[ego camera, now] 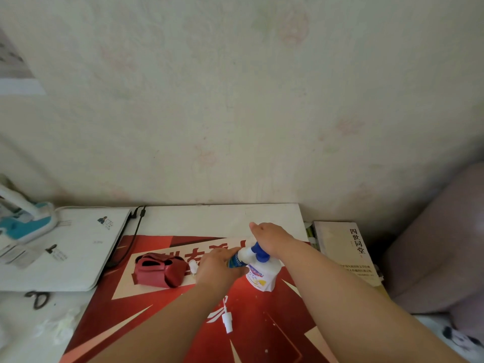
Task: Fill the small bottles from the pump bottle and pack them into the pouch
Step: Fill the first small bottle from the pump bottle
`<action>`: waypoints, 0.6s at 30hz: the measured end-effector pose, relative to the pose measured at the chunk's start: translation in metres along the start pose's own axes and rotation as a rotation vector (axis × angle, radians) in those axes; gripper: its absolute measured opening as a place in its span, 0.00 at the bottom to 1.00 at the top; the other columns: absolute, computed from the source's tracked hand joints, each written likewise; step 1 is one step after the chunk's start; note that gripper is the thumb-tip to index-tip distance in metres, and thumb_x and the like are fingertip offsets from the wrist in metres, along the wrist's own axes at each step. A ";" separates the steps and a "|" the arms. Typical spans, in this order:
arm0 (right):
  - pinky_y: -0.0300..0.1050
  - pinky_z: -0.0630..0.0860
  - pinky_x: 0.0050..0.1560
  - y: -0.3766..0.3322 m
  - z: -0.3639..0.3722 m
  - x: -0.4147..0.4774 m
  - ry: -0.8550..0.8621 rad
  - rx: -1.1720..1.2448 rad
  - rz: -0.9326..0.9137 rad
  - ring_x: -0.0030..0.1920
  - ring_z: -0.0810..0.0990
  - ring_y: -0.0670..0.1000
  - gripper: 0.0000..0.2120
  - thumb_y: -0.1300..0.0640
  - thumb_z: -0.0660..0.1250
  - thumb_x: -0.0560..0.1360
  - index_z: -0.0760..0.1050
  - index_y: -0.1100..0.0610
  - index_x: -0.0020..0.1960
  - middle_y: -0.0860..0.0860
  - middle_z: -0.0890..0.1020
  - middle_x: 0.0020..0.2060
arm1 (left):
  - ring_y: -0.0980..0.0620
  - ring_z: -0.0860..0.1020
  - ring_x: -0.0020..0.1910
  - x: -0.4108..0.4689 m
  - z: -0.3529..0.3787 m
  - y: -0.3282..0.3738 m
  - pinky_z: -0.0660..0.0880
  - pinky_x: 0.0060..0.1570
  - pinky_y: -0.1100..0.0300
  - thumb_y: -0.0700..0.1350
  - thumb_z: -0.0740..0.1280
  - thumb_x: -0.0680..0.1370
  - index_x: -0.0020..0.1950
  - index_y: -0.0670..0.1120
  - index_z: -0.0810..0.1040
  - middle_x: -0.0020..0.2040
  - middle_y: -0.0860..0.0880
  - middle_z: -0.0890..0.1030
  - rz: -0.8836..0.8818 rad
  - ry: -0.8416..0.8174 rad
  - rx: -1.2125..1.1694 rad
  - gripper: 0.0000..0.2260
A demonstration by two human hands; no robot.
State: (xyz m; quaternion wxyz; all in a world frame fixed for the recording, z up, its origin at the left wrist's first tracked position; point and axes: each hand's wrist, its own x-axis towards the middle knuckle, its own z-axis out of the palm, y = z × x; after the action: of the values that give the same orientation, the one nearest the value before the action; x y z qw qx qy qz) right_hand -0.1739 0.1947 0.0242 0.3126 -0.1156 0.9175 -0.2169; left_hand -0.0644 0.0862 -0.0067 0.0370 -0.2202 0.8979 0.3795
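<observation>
The fingers of the left hand (218,267) are wrapped around a small bottle (235,261), of which only a blue-labelled end shows, held tilted up to the white spout of the pump bottle (260,273). The right hand (272,238) lies palm-down over the blue pump head, fingers curled across its top; how firmly it presses cannot be told. The pump bottle stands upright on the red poster (157,323) covering the desk, and looks like stiff plastic, probably steady enough under a straight downward push but liable to tip if pushed sideways. The small bottle is likely light and may turn slippery once liquid runs on it, so a grip round its body just below the mouth seems best. A loose white spray cap (227,319) lies on the poster nearer the person, and another small white piece (192,265) sits just beside the left hand. The red pouch (157,269), soft and open-topped, waits to the left, near the hand.
</observation>
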 end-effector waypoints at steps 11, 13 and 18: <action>0.47 0.69 0.55 -0.002 -0.004 -0.006 0.009 -0.068 -0.037 0.56 0.76 0.56 0.23 0.47 0.45 0.82 0.70 0.60 0.62 0.59 0.77 0.57 | 0.53 0.75 0.54 0.000 0.000 -0.001 0.74 0.55 0.57 0.51 0.73 0.70 0.63 0.57 0.75 0.56 0.53 0.78 -0.014 0.014 0.037 0.22; 0.47 0.69 0.55 -0.002 -0.006 -0.007 0.015 -0.078 -0.044 0.56 0.76 0.56 0.22 0.48 0.45 0.82 0.70 0.60 0.62 0.59 0.77 0.57 | 0.53 0.75 0.53 -0.001 -0.001 -0.001 0.74 0.55 0.58 0.51 0.73 0.70 0.62 0.57 0.75 0.55 0.53 0.78 -0.010 0.016 0.039 0.21; 0.47 0.71 0.58 -0.002 -0.005 -0.007 0.025 -0.144 -0.049 0.56 0.76 0.56 0.19 0.51 0.48 0.82 0.68 0.60 0.63 0.58 0.76 0.57 | 0.53 0.75 0.54 -0.002 -0.002 -0.001 0.75 0.55 0.57 0.52 0.73 0.70 0.62 0.57 0.75 0.56 0.53 0.78 -0.008 0.013 0.053 0.21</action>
State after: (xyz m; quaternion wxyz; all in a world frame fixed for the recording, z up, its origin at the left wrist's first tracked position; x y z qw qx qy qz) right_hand -0.1713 0.1973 0.0321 0.2868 -0.1572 0.9314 -0.1594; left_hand -0.0624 0.0850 -0.0054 0.0387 -0.2252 0.9070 0.3538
